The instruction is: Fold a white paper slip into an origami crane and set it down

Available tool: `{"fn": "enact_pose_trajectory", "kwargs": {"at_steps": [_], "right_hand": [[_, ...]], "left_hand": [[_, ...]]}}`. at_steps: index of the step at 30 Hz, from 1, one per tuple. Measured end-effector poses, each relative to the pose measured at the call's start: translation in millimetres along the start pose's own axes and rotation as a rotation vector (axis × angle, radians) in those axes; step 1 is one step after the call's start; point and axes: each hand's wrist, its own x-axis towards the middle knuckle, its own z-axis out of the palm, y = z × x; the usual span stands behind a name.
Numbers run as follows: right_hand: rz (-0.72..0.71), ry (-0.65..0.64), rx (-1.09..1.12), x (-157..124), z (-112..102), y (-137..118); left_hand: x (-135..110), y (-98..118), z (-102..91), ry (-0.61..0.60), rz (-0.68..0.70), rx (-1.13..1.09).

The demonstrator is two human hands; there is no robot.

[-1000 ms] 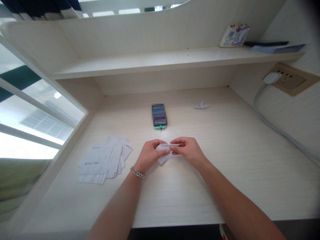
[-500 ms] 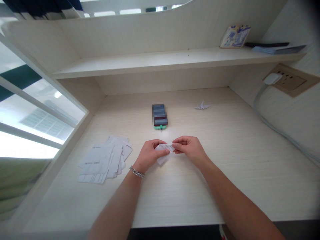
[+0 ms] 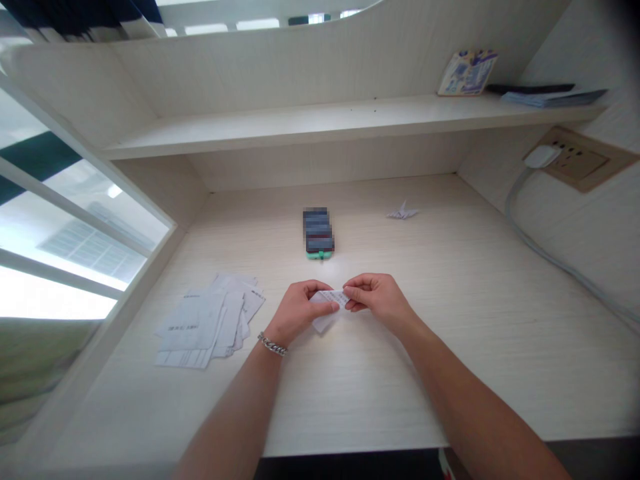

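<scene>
Between my hands is a small folded piece of white paper (image 3: 325,323) with print on it. My left hand (image 3: 300,308) grips its left side, thumb lying across the front. With thumb and fingertips, my right hand (image 3: 374,296) pinches the paper's upper right corner. My fingers cover part of the folds. Beyond the hands lies a phone (image 3: 319,230), its screen blurred and its near end green. Farther back on the right sits a folded paper crane (image 3: 403,212). Loose printed sheets (image 3: 200,323) are piled to the left of my left hand.
A shelf (image 3: 280,127) runs above the back of the pale desk (image 3: 380,393), holding a small patterned box (image 3: 467,72) and some flat booklets (image 3: 553,99). On the right wall a white plug and cable (image 3: 543,157) hang from a socket (image 3: 585,160). Rails (image 3: 60,267) border the left side.
Both hands keep their hold on the folded paper and have hardly moved. The whole view has shifted very slightly.
</scene>
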Motion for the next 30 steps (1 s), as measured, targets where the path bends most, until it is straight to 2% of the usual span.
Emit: {"fn": "enact_pose_trajectory", "kwargs": {"at_steps": [16, 24, 30], "right_hand": [[0.025, -0.065, -0.005, 0.3, -4.4, -0.1], [-0.061, -0.089, -0.236, -1.9, 1.7, 2.0], [-0.015, -0.094, -0.189, 0.0, 1.5, 5.3]], "left_hand": [[-0.6, 1.0, -2.0, -0.044, -0.01, 0.024], [-0.7, 1.5, 0.7, -0.044, -0.016, 0.028], [0.7, -1.0, 0.7, -0.033, -0.041, -0.041]]}}
